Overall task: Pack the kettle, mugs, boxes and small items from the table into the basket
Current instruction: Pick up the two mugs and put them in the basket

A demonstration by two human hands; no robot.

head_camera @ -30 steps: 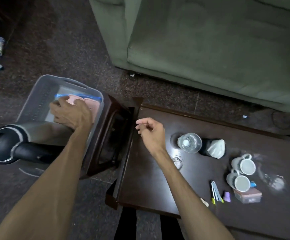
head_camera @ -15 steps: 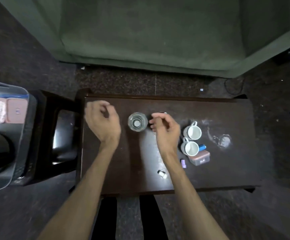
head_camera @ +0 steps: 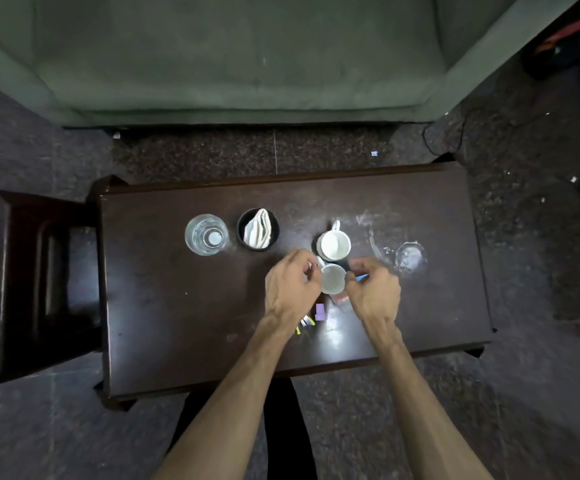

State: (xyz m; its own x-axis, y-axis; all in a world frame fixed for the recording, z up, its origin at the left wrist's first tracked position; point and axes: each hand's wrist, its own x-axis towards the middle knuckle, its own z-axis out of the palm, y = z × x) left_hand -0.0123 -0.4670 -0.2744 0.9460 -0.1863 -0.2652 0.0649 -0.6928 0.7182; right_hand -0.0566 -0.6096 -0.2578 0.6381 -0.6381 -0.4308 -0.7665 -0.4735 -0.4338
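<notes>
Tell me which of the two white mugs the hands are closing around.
The nearer mug, flanked by the left hand and right hand. The farther mug, with its handle pointing toward the sofa, stands untouched.

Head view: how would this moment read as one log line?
left hand: at near mug handle | right hand: closing beside it | far mug, glass: on table

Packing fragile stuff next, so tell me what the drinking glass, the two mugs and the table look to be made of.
Drinking glass: clear glass, the tabletop shows through it. Far mug and near mug: glazed white ceramic by their smooth, opaque walls, though enamel cannot be ruled out. Table: dark polished wood or veneer, glossy enough to reflect light.
</notes>
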